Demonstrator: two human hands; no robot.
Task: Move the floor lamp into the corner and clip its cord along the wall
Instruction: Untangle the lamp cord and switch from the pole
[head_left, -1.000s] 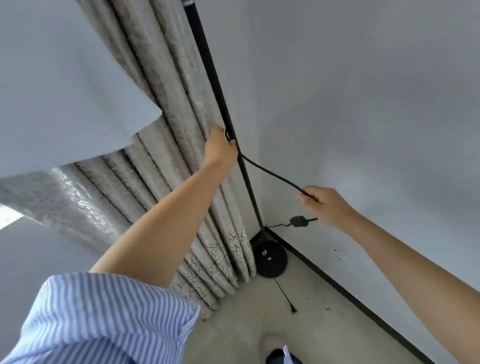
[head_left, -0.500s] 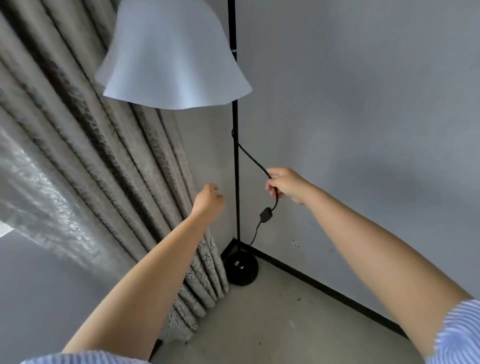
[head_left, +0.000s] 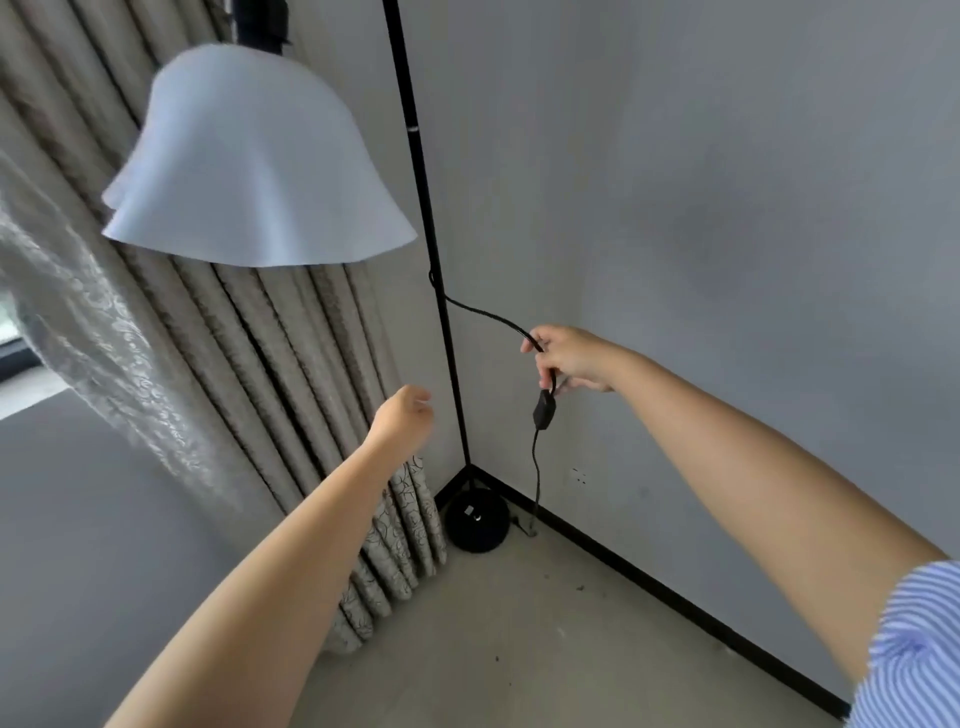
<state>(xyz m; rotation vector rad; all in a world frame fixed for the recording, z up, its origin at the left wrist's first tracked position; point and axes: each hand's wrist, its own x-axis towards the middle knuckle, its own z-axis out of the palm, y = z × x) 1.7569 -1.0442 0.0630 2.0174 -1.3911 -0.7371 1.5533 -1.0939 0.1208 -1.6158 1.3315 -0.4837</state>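
Observation:
The floor lamp stands in the room's corner: a thin black pole (head_left: 422, 171), a round black base (head_left: 477, 525) on the floor, and a white bell-shaped shade (head_left: 249, 166) hanging at upper left. Its black cord (head_left: 488, 314) leaves the pole at mid height and curves right into my right hand (head_left: 569, 358), which is shut on it just above the inline switch (head_left: 544, 410). Below the switch the cord hangs down to the floor by the base. My left hand (head_left: 402, 415) is loosely curled, holding nothing, a little left of the pole and apart from it.
Beige patterned curtains (head_left: 270, 364) hang left of the corner, reaching the floor beside the base. A grey wall with a black skirting board (head_left: 675, 592) runs along the right. A wall socket (head_left: 578, 476) sits low on that wall near the hanging cord.
My left hand has let go of the pole and dropped lower. My right hand has slid down the cord to just above the switch, which now hangs vertically. The view has tilted upward.

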